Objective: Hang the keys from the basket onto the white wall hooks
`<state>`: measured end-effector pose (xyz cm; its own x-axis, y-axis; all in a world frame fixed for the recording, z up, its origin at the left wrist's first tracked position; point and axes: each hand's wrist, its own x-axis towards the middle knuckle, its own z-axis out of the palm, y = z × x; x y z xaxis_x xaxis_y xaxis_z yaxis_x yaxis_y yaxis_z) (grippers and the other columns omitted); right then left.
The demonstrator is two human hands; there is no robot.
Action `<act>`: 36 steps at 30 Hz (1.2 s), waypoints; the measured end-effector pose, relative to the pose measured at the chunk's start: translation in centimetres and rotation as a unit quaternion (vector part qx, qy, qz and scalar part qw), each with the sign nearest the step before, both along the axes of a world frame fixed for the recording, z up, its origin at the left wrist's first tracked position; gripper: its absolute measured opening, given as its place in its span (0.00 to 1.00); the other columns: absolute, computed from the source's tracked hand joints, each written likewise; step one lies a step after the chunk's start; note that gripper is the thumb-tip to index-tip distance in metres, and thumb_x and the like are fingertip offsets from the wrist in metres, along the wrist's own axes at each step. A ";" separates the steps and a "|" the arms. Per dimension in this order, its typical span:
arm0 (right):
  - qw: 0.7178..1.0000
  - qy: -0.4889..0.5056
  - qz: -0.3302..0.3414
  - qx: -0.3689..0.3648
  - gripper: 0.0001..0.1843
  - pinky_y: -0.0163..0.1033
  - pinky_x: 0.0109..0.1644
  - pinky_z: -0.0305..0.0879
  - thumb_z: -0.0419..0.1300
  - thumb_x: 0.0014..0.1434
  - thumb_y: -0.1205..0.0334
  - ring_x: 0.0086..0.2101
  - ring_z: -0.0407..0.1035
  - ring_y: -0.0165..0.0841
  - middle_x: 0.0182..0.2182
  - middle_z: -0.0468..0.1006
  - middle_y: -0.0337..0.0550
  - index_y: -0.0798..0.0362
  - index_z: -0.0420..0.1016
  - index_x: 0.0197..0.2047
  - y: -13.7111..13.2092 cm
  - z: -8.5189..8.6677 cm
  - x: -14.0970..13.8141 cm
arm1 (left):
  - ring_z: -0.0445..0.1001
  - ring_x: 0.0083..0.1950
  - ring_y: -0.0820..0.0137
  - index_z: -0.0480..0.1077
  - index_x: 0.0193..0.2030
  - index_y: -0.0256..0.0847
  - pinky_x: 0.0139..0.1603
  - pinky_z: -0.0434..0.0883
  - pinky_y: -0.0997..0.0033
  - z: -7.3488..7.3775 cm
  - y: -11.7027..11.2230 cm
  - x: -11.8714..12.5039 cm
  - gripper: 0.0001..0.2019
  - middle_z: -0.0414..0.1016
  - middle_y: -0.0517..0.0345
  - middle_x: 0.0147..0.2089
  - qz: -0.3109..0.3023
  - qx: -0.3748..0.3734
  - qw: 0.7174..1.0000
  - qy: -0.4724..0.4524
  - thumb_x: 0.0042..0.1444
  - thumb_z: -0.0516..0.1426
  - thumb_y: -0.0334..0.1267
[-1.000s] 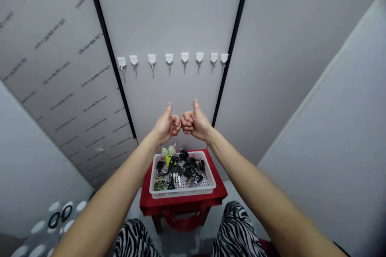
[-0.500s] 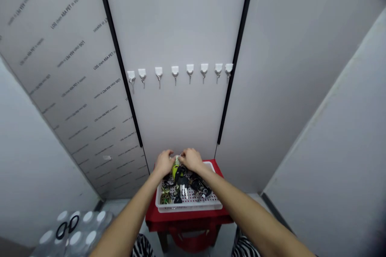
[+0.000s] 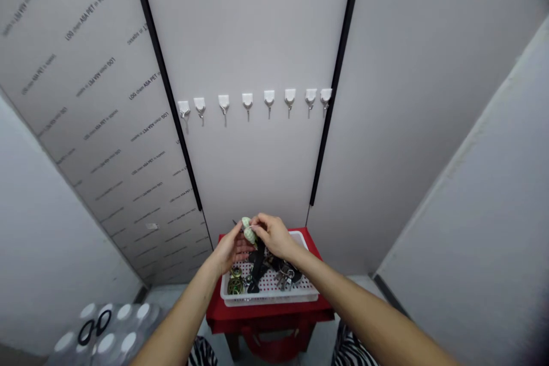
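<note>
A white perforated basket point(image 3: 269, 295) full of keys and key fobs sits on a small red stool point(image 3: 270, 317). Above it both hands hold a pale green keychain charm point(image 3: 247, 229) with a black strap point(image 3: 258, 267) hanging down into the basket. My right hand point(image 3: 274, 235) pinches the charm from the right. My left hand point(image 3: 229, 248) cups it from the left, fingers curled. On the grey wall above, a row of several white hooks point(image 3: 246, 100) hangs bare.
Black vertical strips point(image 3: 330, 97) divide the wall panels. A dotted grey surface with a black ring shape point(image 3: 92, 329) lies at lower left. My zebra-print trousers point(image 3: 355, 349) show beside the stool. A white panel point(image 3: 472, 229) closes off the right.
From a thumbs-up in front of the wall, both hands dropped into the basket, then lifted the green charm with its black strap slightly above it.
</note>
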<state>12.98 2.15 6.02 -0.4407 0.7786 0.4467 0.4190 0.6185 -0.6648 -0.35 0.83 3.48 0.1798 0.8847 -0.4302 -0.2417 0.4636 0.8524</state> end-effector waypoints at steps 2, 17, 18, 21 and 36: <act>0.999 0.007 0.033 0.018 0.05 0.28 0.29 0.55 0.48 0.47 0.67 0.24 0.59 0.24 0.23 0.67 0.38 0.56 0.62 0.23 -0.7 -0.5 0.3 | 0.66 0.22 0.77 0.62 0.28 0.37 0.24 0.61 0.78 -0.2 -0.2 0.3 0.17 0.66 0.61 0.21 0.026 0.000 0.998 -0.062 0.39 0.49 0.50; 0.967 0.125 -0.157 -0.156 0.10 0.33 0.31 0.56 0.49 0.43 0.61 0.26 0.61 0.28 0.25 0.69 0.41 0.57 0.66 0.27 0.2 -2.9 1.1 | 0.68 0.26 0.74 0.57 0.21 0.36 0.21 0.62 0.78 -0.9 -1.5 1.4 0.05 0.69 0.59 0.25 0.067 0.104 0.987 -0.100 0.33 0.50 0.26; 0.959 0.134 -0.142 -0.206 0.11 0.33 0.29 0.57 0.48 0.44 0.60 0.25 0.61 0.28 0.24 0.69 0.41 0.57 0.66 0.27 0.3 -3.4 0.8 | 0.68 0.25 0.74 0.57 0.20 0.36 0.22 0.63 0.77 -1.0 -1.4 1.5 0.03 0.69 0.59 0.24 0.069 0.100 0.988 -0.093 0.34 0.49 0.27; 0.945 0.143 -0.117 -0.272 0.13 0.31 0.26 0.56 0.45 0.45 0.59 0.23 0.60 0.27 0.22 0.68 0.41 0.58 0.66 0.26 0.1 -4.7 0.4 | 0.66 0.22 0.75 0.57 0.19 0.37 0.24 0.64 0.75 -1.5 -1.2 1.6 0.02 0.66 0.61 0.18 0.110 0.089 0.985 -0.101 0.38 0.49 0.29; 0.979 -0.164 -0.074 -0.100 0.16 0.34 0.34 0.54 0.54 0.39 0.61 0.31 0.60 0.31 0.30 0.66 0.44 0.53 0.67 0.35 -1.1 -6.3 0.1 | 0.64 0.19 0.78 0.55 0.18 0.36 0.23 0.66 0.74 -0.6 -1.3 -0.3 0.09 0.60 0.61 0.15 0.290 0.042 0.929 -0.227 0.40 0.42 0.21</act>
<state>13.13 1.06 -0.31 -0.4101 0.9023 0.1329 0.7056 0.4062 -0.5806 -0.61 -0.51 2.88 -0.1921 0.9163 -0.3514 -0.7729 0.0794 0.6295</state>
